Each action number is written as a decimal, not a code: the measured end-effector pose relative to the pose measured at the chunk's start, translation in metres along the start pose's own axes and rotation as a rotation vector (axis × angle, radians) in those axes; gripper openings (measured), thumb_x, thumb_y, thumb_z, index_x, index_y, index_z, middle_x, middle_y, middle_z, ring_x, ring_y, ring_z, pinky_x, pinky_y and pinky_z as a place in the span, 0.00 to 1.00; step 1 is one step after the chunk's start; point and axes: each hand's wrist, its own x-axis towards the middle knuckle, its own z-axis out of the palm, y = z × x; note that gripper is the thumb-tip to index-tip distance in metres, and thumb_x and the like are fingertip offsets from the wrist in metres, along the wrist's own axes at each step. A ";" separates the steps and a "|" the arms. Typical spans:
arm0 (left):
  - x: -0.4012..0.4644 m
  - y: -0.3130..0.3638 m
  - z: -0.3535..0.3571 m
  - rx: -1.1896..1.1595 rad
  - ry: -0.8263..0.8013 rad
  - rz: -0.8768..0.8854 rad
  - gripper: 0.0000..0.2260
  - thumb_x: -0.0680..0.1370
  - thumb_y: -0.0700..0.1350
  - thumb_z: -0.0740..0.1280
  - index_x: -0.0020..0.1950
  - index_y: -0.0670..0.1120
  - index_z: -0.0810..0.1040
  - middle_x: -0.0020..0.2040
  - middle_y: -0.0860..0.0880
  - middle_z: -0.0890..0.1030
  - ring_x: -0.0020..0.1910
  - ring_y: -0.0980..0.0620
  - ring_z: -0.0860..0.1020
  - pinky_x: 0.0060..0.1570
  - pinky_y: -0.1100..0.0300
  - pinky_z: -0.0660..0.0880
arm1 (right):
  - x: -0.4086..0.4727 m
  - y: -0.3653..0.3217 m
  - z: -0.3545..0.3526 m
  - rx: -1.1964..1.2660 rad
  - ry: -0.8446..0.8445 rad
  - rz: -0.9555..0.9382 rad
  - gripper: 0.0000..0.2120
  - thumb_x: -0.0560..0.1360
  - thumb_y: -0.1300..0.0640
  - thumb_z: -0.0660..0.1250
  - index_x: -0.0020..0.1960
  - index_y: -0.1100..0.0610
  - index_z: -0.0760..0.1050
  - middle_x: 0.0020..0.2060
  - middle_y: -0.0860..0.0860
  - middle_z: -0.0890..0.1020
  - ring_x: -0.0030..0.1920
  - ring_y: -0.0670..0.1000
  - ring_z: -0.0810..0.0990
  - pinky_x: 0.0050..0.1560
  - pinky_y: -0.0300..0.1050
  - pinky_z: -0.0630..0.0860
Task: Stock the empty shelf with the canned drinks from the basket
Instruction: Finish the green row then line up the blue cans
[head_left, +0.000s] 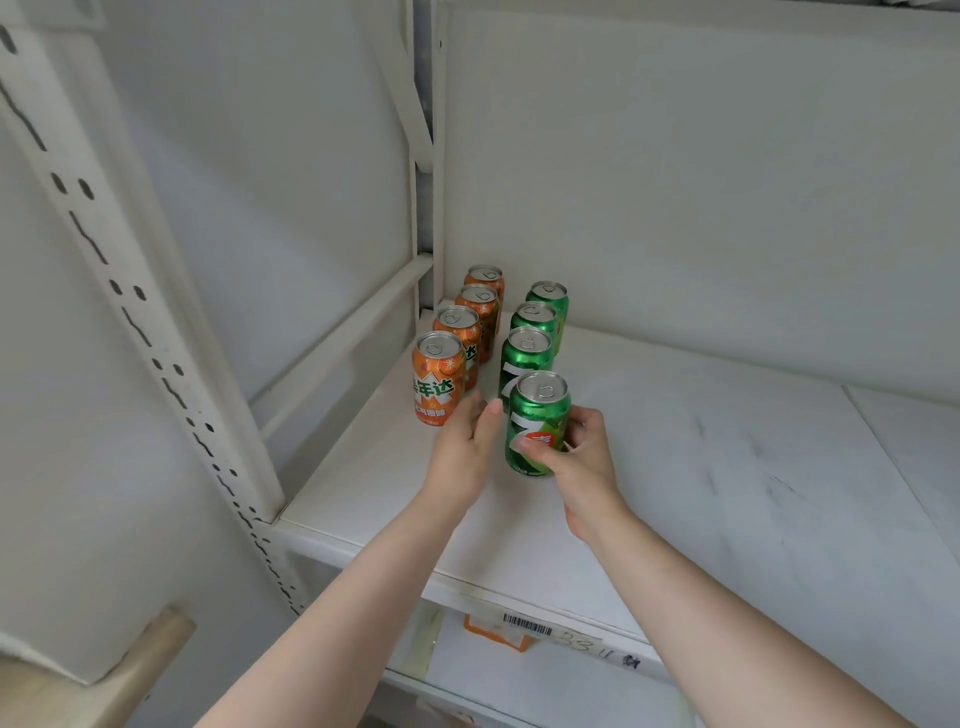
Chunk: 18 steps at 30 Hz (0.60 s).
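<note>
Two rows of cans stand at the left end of the white shelf (701, 467). Several orange cans (437, 382) form the left row and several green cans (525, 353) the right row. My right hand (576, 460) grips the front green can (537, 421), which stands upright at the near end of the green row. My left hand (465, 447) lies with straight fingers in the gap between the front orange can and that green can. It holds nothing, and whether it touches either can is unclear. The basket is out of view.
A perforated white upright (171, 374) and a side rail (337, 343) bound the shelf on the left. The white back panel (701, 182) stands behind the cans. A barcode label (527, 623) is on the shelf's front edge. A wooden piece (150, 654) shows at lower left.
</note>
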 end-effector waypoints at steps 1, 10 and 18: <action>0.000 0.001 -0.003 -0.011 -0.004 0.013 0.08 0.82 0.50 0.56 0.58 0.52 0.73 0.50 0.61 0.73 0.54 0.56 0.69 0.44 0.75 0.65 | 0.001 0.002 0.007 -0.020 0.010 -0.024 0.28 0.65 0.68 0.77 0.58 0.56 0.67 0.53 0.53 0.79 0.53 0.50 0.79 0.56 0.47 0.77; 0.017 0.004 -0.006 -0.165 -0.052 -0.094 0.06 0.79 0.52 0.62 0.51 0.52 0.77 0.46 0.55 0.81 0.50 0.54 0.79 0.55 0.55 0.77 | 0.015 0.005 0.032 -0.179 0.096 -0.125 0.31 0.61 0.60 0.81 0.54 0.54 0.64 0.52 0.53 0.76 0.51 0.46 0.78 0.48 0.41 0.77; 0.023 0.018 -0.005 -0.190 -0.052 -0.161 0.13 0.75 0.57 0.67 0.50 0.48 0.78 0.49 0.49 0.83 0.49 0.52 0.80 0.56 0.52 0.77 | 0.022 0.001 0.033 -0.279 0.125 -0.146 0.32 0.60 0.55 0.82 0.54 0.53 0.65 0.58 0.56 0.71 0.54 0.50 0.77 0.55 0.48 0.78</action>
